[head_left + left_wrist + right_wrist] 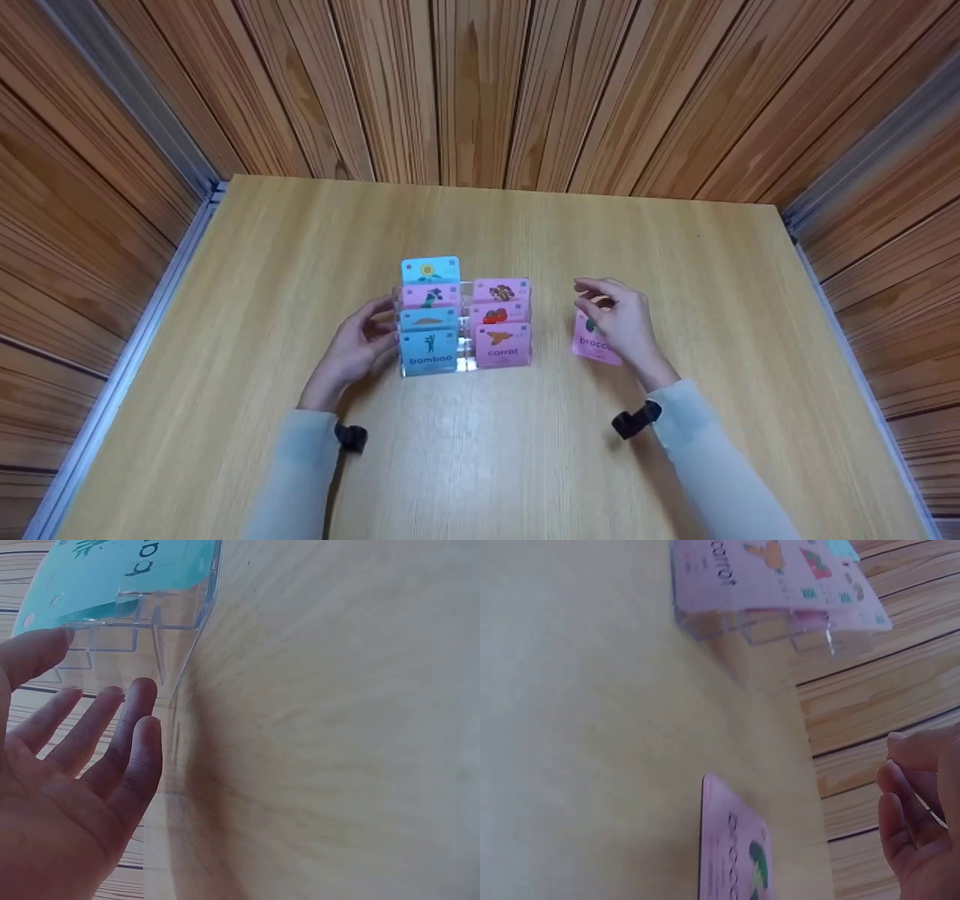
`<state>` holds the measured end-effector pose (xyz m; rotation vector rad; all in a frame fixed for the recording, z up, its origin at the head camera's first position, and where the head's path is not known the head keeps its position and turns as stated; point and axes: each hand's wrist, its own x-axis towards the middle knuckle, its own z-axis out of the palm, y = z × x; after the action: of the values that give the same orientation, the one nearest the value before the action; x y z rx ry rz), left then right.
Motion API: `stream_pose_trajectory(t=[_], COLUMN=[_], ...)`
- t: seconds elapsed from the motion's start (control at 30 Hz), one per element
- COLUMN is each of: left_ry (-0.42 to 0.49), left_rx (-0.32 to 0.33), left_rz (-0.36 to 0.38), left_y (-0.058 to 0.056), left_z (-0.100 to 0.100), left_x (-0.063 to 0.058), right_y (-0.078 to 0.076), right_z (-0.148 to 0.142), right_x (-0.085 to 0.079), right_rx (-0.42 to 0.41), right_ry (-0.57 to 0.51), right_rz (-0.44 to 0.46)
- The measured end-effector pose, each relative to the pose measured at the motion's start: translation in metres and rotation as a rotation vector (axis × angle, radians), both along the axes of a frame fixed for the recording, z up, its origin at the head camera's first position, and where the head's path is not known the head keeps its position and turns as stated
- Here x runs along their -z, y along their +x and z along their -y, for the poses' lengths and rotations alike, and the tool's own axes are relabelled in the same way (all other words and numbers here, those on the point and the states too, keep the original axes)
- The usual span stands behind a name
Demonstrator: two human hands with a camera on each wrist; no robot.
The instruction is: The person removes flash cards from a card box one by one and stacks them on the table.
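Lengthwise, the broccoli card [594,348] points forward, angled slightly right

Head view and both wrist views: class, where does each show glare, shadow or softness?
Head view: pale glare on the light-brown wooden table, nearer the camera than the clear plastic card holder; left wrist view: a soft dark shadow on the table beside the left hand; right wrist view: small print on the pink broccoli card too soft to read.
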<state>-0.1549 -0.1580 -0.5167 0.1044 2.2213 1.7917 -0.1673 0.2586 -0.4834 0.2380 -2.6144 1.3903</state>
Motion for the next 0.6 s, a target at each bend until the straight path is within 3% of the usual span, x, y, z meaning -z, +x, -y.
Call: stream_pose_trajectory(t=[0.6], left_ry=[-0.019], left_rx=[-0.014], left_rz=[-0.004], left_y=[0.000], left_z=[-0.002], left_x=[0.001], right_y=[-0.007], right_z=[0.056], right_x=[-0.013], right_rx=[-0.094], right_ry=[-0.056], right_rz=[-0.061])
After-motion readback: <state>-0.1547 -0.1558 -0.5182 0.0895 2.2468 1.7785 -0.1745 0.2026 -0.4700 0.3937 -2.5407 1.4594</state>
